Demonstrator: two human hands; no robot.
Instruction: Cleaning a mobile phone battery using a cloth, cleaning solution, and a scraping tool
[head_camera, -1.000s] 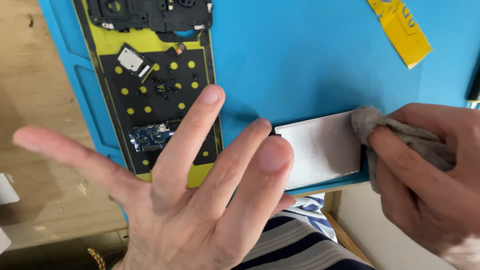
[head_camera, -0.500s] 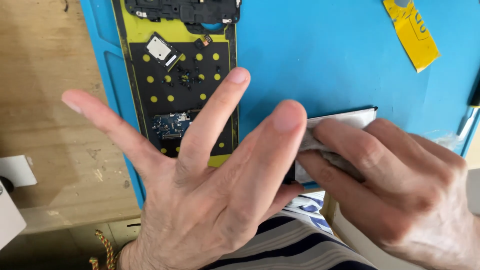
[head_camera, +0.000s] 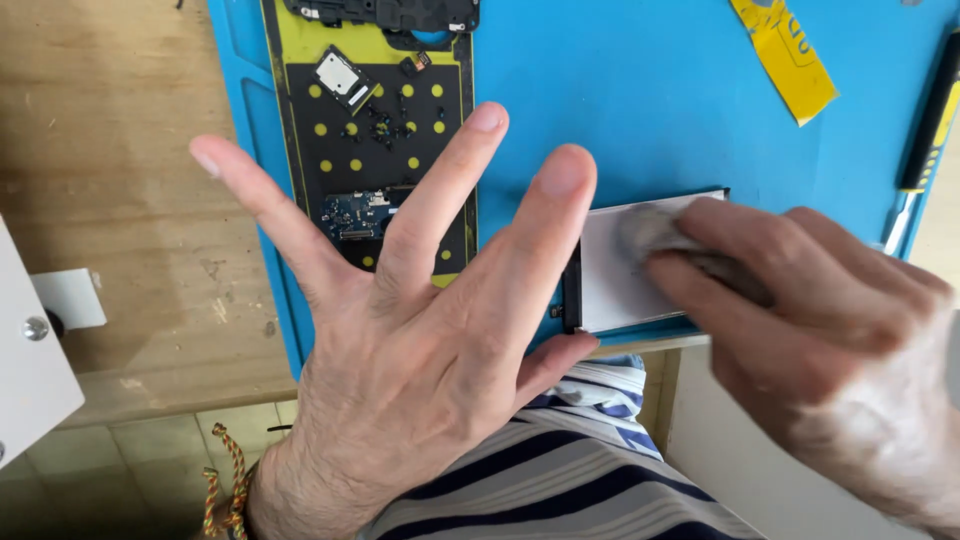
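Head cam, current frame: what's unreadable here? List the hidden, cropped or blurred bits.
- Cloth: motion-blurred, mostly covered by the right hand; its colour and extent are unclear.
- Flat white panel: right part hidden by that hand, left edge met by the left hand fingers.
- Small circuit board on the black and yellow mat: partly behind the left fingers.
- Black-handled tool: cut off by the right edge.
- Yellow strip: cropped at the top.
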